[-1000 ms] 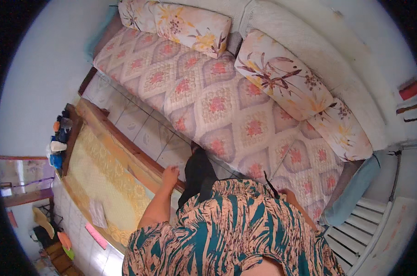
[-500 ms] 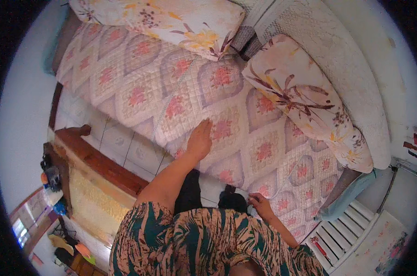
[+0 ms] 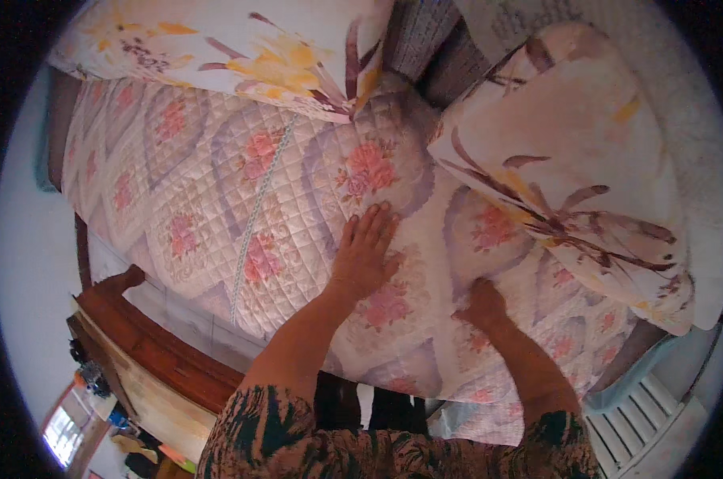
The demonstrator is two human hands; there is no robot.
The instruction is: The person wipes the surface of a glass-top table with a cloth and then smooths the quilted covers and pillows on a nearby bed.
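My left hand (image 3: pixel 367 251) lies flat on a quilted seat cover (image 3: pixel 314 191) with pink roses and pale purple outlines. Its fingers point away from me. To its right, my right hand (image 3: pixel 485 305) is on the same cover, thumb out to the left and the other fingers curled down against the fabric; their tips are hidden. A strip of pale braided trim (image 3: pixel 259 209) crosses the cover left of my left hand. The cover is smooth between both hands.
White floral cushions lean at the back, one large cushion (image 3: pixel 218 52) left and another cushion (image 3: pixel 561 152) right. A wooden frame (image 3: pixel 150 343) stands at near left. White slats (image 3: pixel 637 419) of a chair or rack are at lower right. Tiled floor (image 3: pixel 190 315) shows below the seat.
My right hand has moved from the cover's near edge forward onto its surface. My left hand's fingers have spread flat. The view has come closer to the seat.
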